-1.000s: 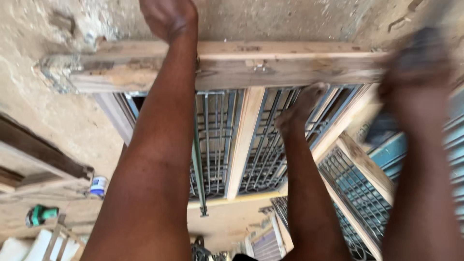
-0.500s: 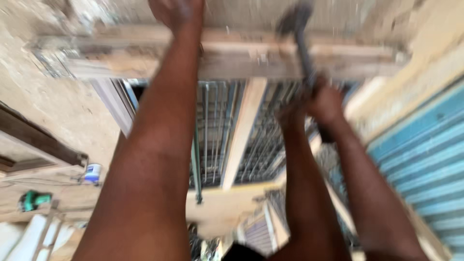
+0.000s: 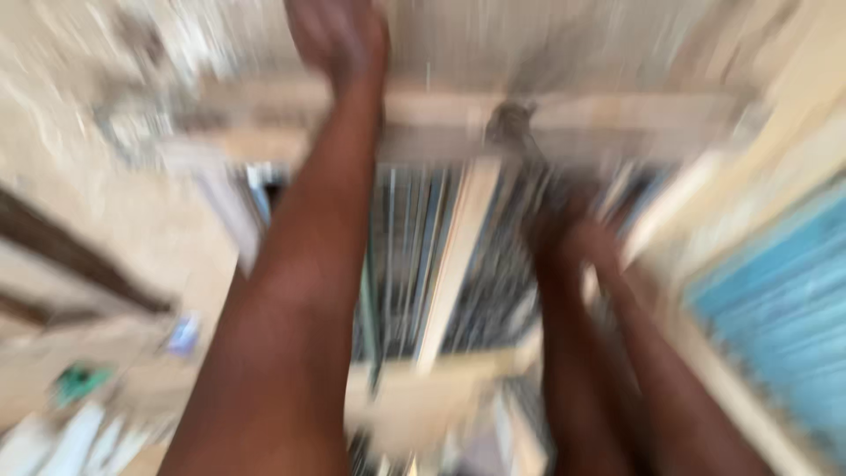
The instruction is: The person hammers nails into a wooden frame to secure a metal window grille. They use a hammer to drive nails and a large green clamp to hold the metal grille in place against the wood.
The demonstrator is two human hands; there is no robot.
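Observation:
The whole view is motion-blurred. My left hand (image 3: 339, 35) reaches to the far top and grips the upper rail of a pale wooden frame (image 3: 617, 110) that lies across the sandy ground. My right hand (image 3: 573, 242) is closed around the handle of a hammer (image 3: 511, 123). The hammer's dark head is down against the frame's top rail, to the right of my left wrist. Inside the frame runs a metal grille (image 3: 405, 256) with a wooden middle post (image 3: 454, 256).
A blue corrugated panel (image 3: 775, 308) lies at the right. Dark wooden planks (image 3: 70, 264) cross the left side. Near them sit a small blue and white can (image 3: 183, 335) and a green object (image 3: 79, 381). More pale boards lie at the bottom left.
The hammer was raised above the rail half a second ago and has swung down onto it. My left hand stays on the top rail. The camera has shaken into blur.

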